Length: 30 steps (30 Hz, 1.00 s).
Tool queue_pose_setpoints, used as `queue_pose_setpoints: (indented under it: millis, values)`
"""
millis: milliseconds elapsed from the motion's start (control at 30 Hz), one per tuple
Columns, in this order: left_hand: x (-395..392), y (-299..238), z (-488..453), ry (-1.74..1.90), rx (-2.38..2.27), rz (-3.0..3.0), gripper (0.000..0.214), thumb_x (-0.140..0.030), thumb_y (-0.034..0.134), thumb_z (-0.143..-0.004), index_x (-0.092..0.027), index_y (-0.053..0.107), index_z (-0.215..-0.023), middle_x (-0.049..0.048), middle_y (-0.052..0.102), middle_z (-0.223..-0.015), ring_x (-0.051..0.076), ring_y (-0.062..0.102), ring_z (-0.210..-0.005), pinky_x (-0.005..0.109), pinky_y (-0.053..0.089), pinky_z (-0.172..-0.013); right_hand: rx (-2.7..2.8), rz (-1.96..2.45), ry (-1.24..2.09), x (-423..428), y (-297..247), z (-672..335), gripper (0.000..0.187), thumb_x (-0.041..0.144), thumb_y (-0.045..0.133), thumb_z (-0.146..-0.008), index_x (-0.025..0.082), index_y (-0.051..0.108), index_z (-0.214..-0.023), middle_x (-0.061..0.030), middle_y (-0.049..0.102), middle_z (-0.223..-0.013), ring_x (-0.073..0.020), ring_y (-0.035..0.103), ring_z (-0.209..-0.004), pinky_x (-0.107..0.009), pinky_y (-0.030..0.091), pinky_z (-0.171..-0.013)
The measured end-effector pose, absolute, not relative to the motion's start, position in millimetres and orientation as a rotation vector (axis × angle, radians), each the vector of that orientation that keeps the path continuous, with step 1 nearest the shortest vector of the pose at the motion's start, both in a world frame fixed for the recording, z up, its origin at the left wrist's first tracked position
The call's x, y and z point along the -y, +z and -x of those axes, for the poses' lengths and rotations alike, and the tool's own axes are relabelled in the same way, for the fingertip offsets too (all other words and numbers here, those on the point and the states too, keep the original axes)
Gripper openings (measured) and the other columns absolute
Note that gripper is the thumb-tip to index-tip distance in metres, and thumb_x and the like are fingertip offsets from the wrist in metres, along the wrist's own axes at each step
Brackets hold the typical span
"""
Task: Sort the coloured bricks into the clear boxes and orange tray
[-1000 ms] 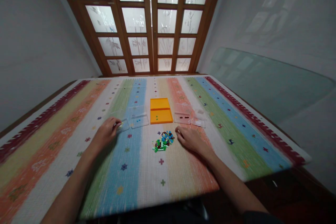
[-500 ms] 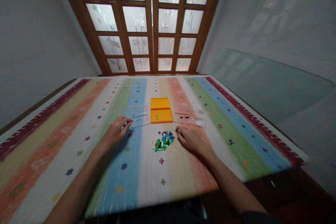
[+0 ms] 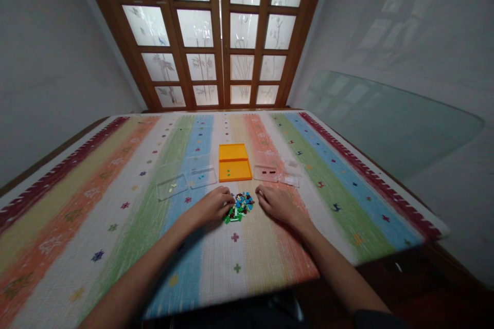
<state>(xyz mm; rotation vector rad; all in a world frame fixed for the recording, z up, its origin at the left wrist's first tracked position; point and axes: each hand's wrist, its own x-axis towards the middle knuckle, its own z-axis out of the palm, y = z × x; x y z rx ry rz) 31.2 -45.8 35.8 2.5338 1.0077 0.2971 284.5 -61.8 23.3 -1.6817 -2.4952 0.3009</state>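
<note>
A small pile of tiny coloured pieces (image 3: 240, 206), blue, green and dark red, lies on the striped tablecloth (image 3: 116, 200). My left hand (image 3: 211, 206) rests at the pile's left edge, its bent fingertips drawn together against the pieces. What they pinch is too small to make out. My right hand (image 3: 276, 202) lies knuckles up just right of the pile, fingers curled under, with nothing visible in it. Behind the pile sits an open orange tray (image 3: 234, 163) holding a few small pieces.
Two clear flat trays (image 3: 172, 186) (image 3: 203, 177) lie left of the orange tray. Two more clear containers (image 3: 267, 172) (image 3: 292, 175) lie to its right, one with dark pieces inside. The table's near edge is close to me. Wooden glazed doors (image 3: 224, 36) stand behind the table.
My left hand has left the far-left clear tray and swung right to the left edge of the pile. My right hand has stayed in place.
</note>
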Motion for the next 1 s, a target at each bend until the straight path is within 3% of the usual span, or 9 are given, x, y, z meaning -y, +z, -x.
queue_pose_setpoints:
  millis: [400, 733, 1000]
  values:
    - [49.7, 33.3, -32.5, 0.370, -1.021, -2.537, 0.012, -0.016, 0.055, -0.088, -0.017, 0.067, -0.085, 0.0063, 0.061, -0.088, 0.019, 0.058, -0.084, 0.030, 0.047, -0.080, 2.505, 1.683, 0.306, 61.1, 24.4, -284.6, 0.024, 0.023, 0.041, -0.100, 0.017, 0.063, -0.107, -0.0099, 0.072, -0.103, -0.0198, 0.064, -0.085, -0.028, 0.033, -0.068]
    - [50.1, 34.0, -31.8, 0.338, -0.963, -2.562, 0.021, -0.013, 0.054, -0.088, -0.020, 0.073, -0.096, 0.0067, 0.061, -0.090, 0.020, 0.059, -0.085, 0.031, 0.047, -0.079, 2.511, 1.646, 0.315, 61.4, 23.3, -284.9, 0.023, 0.020, 0.041, -0.100, 0.016, 0.063, -0.107, -0.0099, 0.071, -0.103, -0.0192, 0.063, -0.085, -0.028, 0.033, -0.069]
    - [51.0, 31.5, -31.7, 0.316, -0.989, -2.651, 0.018, -0.014, 0.054, -0.089, -0.019, 0.071, -0.082, 0.0070, 0.060, -0.085, 0.019, 0.058, -0.082, 0.030, 0.046, -0.075, 2.494, 1.650, 0.325, 60.8, 22.5, -285.6, 0.024, 0.022, 0.040, -0.101, 0.017, 0.063, -0.107, -0.0095, 0.072, -0.103, -0.0194, 0.063, -0.085, -0.028, 0.033, -0.068]
